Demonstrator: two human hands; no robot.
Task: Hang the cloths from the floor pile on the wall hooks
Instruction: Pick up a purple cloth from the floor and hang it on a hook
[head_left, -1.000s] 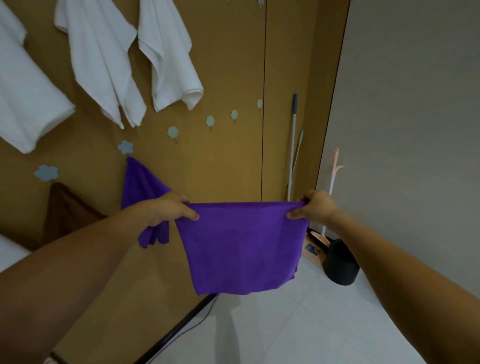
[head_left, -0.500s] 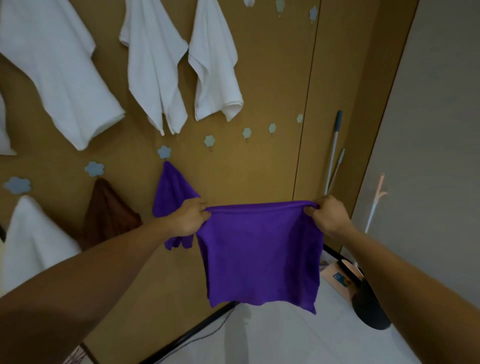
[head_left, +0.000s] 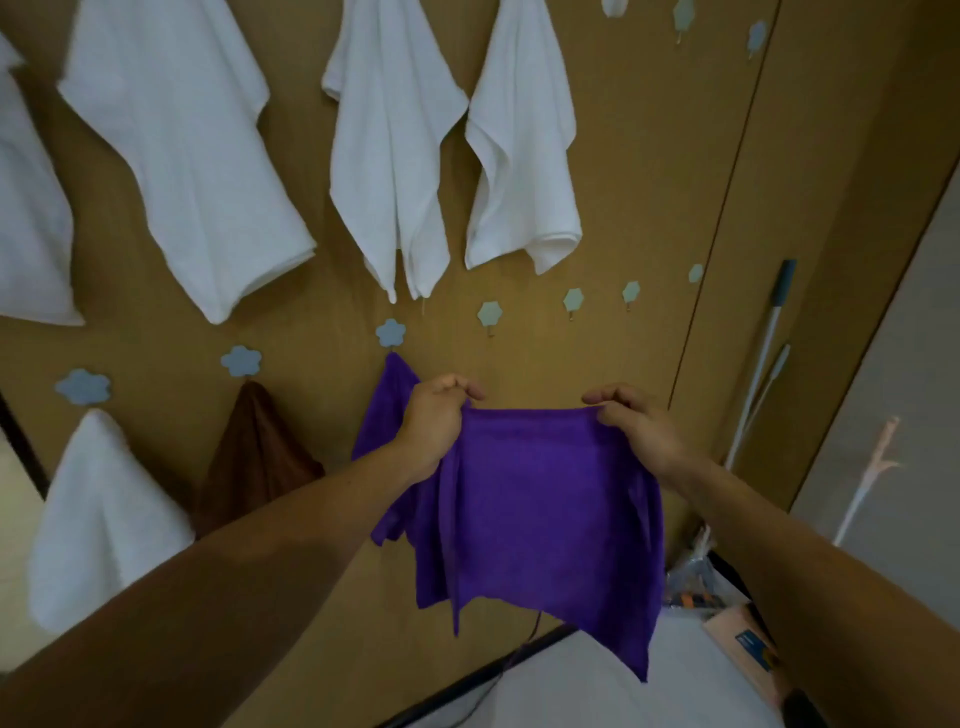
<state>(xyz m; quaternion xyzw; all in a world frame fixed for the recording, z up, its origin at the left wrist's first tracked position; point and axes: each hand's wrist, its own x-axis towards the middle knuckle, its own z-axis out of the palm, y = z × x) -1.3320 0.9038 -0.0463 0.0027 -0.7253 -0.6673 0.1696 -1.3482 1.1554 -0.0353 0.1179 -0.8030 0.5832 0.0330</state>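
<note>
**Purple cloth held spread before the hook wall**

Both bare forearms reach forward from the lower corners, with the hands held apart at the same height. The left hand (head_left: 434, 426) pinches one top corner of the purple cloth (head_left: 530, 509), its fingers curled over the hem. The right hand (head_left: 641, 431) grips the other top corner, knuckles up. The cloth hangs between them in loose folds, in front of the wooden wall (head_left: 623, 156).

Just behind the left hand, a second purple cloth (head_left: 387, 410) hangs from a flower hook (head_left: 390, 332). A brown cloth (head_left: 254, 457) hangs further left. A bare hook (head_left: 490, 314) sits above the hands. White towels (head_left: 395, 156) hang on the wall higher up.
</note>
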